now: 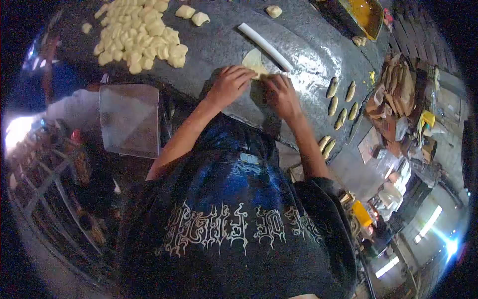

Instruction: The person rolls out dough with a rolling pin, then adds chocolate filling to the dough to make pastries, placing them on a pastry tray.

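Note:
A thin, flattened piece of pale dough [254, 61] lies on the dark work surface, with its near edge between my hands. My left hand [232, 85] has its fingertips pressed together on the dough's left near edge. Opposite it, my right hand [281, 93] has its bent fingers at the right near edge. What lies under the fingertips is partly hidden. Just beyond the dough, a white rolling pin [265, 46] rests diagonally, touched by neither hand.
A large heap of dough pieces [137, 35] sits at the upper left. Several rolled dough pieces [340, 118] lie on the right. A container of orange-yellow filling [366, 15] stands at the upper right. A clear plastic bin [130, 119] is at the left.

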`<move>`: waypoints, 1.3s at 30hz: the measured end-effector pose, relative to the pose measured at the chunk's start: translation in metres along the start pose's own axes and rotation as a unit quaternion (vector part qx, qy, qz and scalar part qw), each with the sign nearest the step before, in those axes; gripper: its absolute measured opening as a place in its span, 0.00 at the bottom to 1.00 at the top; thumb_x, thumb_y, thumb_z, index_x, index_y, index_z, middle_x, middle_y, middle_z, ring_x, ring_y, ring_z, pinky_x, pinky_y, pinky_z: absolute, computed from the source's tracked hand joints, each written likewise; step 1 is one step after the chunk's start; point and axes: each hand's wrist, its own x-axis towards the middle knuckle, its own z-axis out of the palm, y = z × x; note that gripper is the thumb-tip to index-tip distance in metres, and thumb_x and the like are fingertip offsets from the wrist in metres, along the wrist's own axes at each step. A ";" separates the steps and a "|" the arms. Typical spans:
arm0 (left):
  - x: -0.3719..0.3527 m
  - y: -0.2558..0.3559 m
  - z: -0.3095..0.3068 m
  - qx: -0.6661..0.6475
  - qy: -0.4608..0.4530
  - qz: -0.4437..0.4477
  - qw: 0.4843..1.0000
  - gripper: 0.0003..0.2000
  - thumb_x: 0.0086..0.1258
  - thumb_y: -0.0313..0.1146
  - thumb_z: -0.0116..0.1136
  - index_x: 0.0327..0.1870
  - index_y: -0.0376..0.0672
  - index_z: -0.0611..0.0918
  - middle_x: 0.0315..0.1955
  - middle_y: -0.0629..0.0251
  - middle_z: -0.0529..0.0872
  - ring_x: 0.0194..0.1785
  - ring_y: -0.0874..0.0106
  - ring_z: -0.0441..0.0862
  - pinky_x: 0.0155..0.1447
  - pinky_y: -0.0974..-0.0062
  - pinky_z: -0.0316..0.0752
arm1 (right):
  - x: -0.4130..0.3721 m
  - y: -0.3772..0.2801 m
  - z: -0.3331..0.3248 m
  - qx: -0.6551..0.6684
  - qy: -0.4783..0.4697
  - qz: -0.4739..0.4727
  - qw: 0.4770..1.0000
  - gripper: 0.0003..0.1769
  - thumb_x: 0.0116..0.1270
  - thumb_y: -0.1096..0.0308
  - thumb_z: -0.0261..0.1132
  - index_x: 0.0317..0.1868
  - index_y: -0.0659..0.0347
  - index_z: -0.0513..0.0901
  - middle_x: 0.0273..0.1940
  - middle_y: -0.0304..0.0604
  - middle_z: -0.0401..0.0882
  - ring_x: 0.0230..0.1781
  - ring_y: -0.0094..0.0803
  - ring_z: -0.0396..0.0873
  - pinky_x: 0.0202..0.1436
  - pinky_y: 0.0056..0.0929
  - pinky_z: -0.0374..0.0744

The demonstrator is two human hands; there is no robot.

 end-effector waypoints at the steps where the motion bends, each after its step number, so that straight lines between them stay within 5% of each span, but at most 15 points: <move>1: 0.004 0.000 -0.006 -0.007 -0.009 0.005 1.000 0.17 0.65 0.26 0.64 0.56 0.45 0.85 0.57 0.63 0.85 0.62 0.62 0.81 0.67 0.62 0.74 | -0.003 -0.009 -0.004 0.038 -0.001 0.033 0.999 0.24 0.57 0.75 0.69 0.56 0.60 0.83 0.51 0.49 0.80 0.53 0.50 0.78 0.58 0.46 0.78; 5: 0.019 -0.002 -0.032 -0.037 -0.068 0.029 0.997 0.17 0.68 0.29 0.63 0.57 0.43 0.84 0.55 0.62 0.85 0.61 0.62 0.81 0.66 0.62 0.75 | 0.011 -0.009 -0.006 0.048 0.079 0.114 0.989 0.29 0.55 0.68 0.71 0.60 0.61 0.81 0.53 0.52 0.79 0.57 0.49 0.76 0.60 0.48 0.77; 9: 0.026 -0.022 -0.030 -0.075 -0.114 0.046 0.990 0.19 0.69 0.30 0.62 0.62 0.43 0.81 0.53 0.59 0.86 0.60 0.60 0.81 0.67 0.62 0.74 | 0.072 0.016 -0.010 0.051 0.028 0.264 0.963 0.30 0.66 0.63 0.69 0.67 0.59 0.75 0.54 0.55 0.78 0.55 0.54 0.78 0.59 0.54 0.76; 13: 0.039 -0.013 -0.054 -0.064 -0.159 0.004 0.985 0.22 0.69 0.30 0.63 0.65 0.43 0.79 0.53 0.57 0.86 0.60 0.60 0.82 0.66 0.63 0.74 | 0.066 0.033 0.000 0.001 -0.049 0.226 0.973 0.30 0.71 0.64 0.63 0.72 0.57 0.70 0.59 0.56 0.76 0.57 0.55 0.77 0.61 0.56 0.75; 15: 0.041 -0.005 -0.065 -0.081 -0.035 -0.037 0.995 0.24 0.69 0.30 0.63 0.67 0.43 0.78 0.56 0.57 0.85 0.60 0.59 0.82 0.66 0.61 0.74 | 0.052 0.019 -0.008 0.024 -0.040 0.262 0.964 0.30 0.71 0.67 0.61 0.73 0.57 0.69 0.61 0.54 0.75 0.59 0.54 0.76 0.63 0.55 0.74; 19: 0.037 -0.005 -0.074 -0.003 0.149 -0.021 0.989 0.26 0.70 0.30 0.61 0.70 0.40 0.74 0.62 0.57 0.82 0.63 0.57 0.80 0.69 0.57 0.71 | 0.024 -0.007 -0.015 -0.018 -0.054 0.164 0.985 0.35 0.64 0.79 0.61 0.73 0.53 0.72 0.55 0.50 0.78 0.57 0.49 0.76 0.64 0.50 0.71; 21: 0.029 0.005 -0.067 0.027 0.060 -0.040 0.997 0.25 0.76 0.33 0.55 0.73 0.38 0.71 0.70 0.53 0.74 0.72 0.53 0.71 0.77 0.54 0.62 | 0.015 -0.012 -0.008 -0.032 -0.065 0.119 0.990 0.37 0.63 0.79 0.60 0.74 0.51 0.71 0.58 0.49 0.77 0.60 0.47 0.75 0.67 0.49 0.69; 24: 0.021 0.012 -0.038 0.107 -0.058 -0.061 0.991 0.27 0.82 0.38 0.46 0.76 0.32 0.66 0.76 0.49 0.66 0.81 0.53 0.59 0.83 0.55 0.54 | 0.020 -0.015 -0.008 -0.018 -0.080 0.144 0.986 0.36 0.70 0.70 0.57 0.80 0.47 0.64 0.69 0.49 0.72 0.71 0.48 0.68 0.76 0.53 0.62; 31: 0.027 0.006 -0.010 0.166 0.032 -0.102 0.980 0.28 0.82 0.38 0.44 0.75 0.26 0.64 0.76 0.41 0.64 0.81 0.50 0.58 0.82 0.56 0.55 | 0.026 -0.005 0.013 -0.028 -0.026 0.140 0.989 0.36 0.80 0.51 0.51 0.82 0.57 0.57 0.83 0.44 0.55 0.84 0.44 0.50 0.84 0.59 0.41; 39: 0.070 -0.042 0.000 0.219 0.100 -0.057 0.969 0.26 0.82 0.40 0.42 0.71 0.28 0.71 0.68 0.38 0.74 0.75 0.47 0.69 0.81 0.56 0.58 | 0.067 0.040 0.026 -0.071 0.018 0.123 0.990 0.37 0.83 0.47 0.45 0.82 0.62 0.54 0.82 0.51 0.54 0.85 0.48 0.47 0.82 0.64 0.42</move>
